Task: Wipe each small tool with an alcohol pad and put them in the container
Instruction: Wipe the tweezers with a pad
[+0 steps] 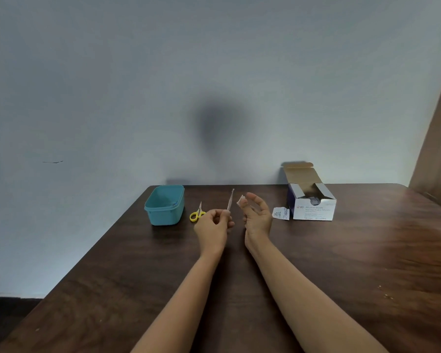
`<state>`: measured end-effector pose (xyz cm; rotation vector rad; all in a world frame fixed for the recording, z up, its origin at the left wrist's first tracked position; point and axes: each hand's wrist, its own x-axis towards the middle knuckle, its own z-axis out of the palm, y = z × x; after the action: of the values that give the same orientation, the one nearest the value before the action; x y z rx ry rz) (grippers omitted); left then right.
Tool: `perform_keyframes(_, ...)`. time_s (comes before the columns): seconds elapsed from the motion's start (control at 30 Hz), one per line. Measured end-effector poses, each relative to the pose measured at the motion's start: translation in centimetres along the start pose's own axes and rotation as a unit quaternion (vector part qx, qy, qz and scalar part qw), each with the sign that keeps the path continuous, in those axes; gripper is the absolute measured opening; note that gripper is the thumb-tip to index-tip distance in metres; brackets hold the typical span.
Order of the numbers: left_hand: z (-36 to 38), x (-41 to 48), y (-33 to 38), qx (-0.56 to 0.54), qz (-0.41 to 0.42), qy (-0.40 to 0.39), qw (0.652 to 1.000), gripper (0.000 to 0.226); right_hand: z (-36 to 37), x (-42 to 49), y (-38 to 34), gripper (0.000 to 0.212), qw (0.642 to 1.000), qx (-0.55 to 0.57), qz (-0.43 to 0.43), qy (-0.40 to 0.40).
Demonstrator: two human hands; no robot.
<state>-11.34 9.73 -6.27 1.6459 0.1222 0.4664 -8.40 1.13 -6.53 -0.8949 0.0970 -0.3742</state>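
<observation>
Dark wooden table (341, 263), lower frame, against a pale wall. Centre: left hand (214, 225) pinching the lower end of a thin metal tool (230, 200), held upright, slightly tilted; right hand (256, 215), palm up, white alcohol pad (241, 200) at its fingertips, just beside the tool. Left of centre: teal container (163, 217), yellow-handled scissors (197, 214) lying beside it. Right of centre: opened alcohol swab box (312, 207), torn wrapper (281, 213) touching its left side.

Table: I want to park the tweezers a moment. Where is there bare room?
Bare: the broad right part of the table, right of the box, and the near-left wood in front of the container. Crowded: the far row, scissors beside the container, wrapper beside the box.
</observation>
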Motion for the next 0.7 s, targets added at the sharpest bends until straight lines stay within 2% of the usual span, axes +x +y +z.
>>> perform_keyframes(0.17,-0.1,-2.7,0.1,-0.012,0.011,-0.013,1.0,0.01,-1.8,-1.0,-1.0,0.007,0.979,-0.183,-0.062,-0.063)
perform_keyframes(0.3,0.0,-3.8,-0.4,-0.004,0.022,-0.02,1.0,0.012,-4.0,-1.0,-2.6,0.005,0.962,-0.252,-0.072,-0.076)
perform_keyframes(0.4,-0.1,-4.0,-0.6,-0.006,0.028,-0.024,0.999,0.012,-5.3,-1.0,-3.6,0.007,0.959,-0.263,-0.075,-0.067)
perform_keyframes(0.53,-0.2,-4.1,-0.6,0.006,0.038,-0.046,0.998,0.01,-6.0,-1.2,-3.9,0.007,0.977,-0.199,-0.058,-0.044)
perform_keyframes(0.7,0.0,-3.9,-0.6,0.023,0.052,-0.068,0.996,0.011,-5.8,-1.3,-3.9,0.013,0.978,-0.187,-0.085,-0.044)
